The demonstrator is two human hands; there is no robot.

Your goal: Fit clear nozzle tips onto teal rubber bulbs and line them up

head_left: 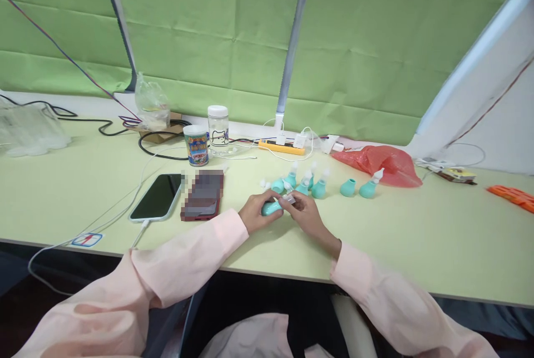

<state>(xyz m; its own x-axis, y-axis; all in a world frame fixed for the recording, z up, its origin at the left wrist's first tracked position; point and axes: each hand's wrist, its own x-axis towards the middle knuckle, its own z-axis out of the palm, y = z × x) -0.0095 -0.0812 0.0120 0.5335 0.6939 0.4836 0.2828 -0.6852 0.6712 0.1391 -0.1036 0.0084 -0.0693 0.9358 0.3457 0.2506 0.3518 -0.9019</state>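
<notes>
My left hand [259, 212] is closed around a teal rubber bulb [271, 209], like that of a nasal aspirator, low over the table. The fingers of my right hand [306, 213] pinch a clear nozzle piece [288, 198] at the bulb's mouth; whether the two are joined I cannot tell. Just beyond my hands several similar teal bulbs [319, 189] stand in a cluster, some topped with clear tips. To the right are a bulb without a tip [347, 187] and one with a slanted white tip [368, 189].
On the left lie a phone with a cable [156, 197] and a dark red-edged device [203, 195]. Behind stand a noodle cup [196, 146], a lidded bottle [218, 130] and a yellow power strip [281, 147]. A red plastic bag [381, 164] and an orange object [512, 196] sit to the right.
</notes>
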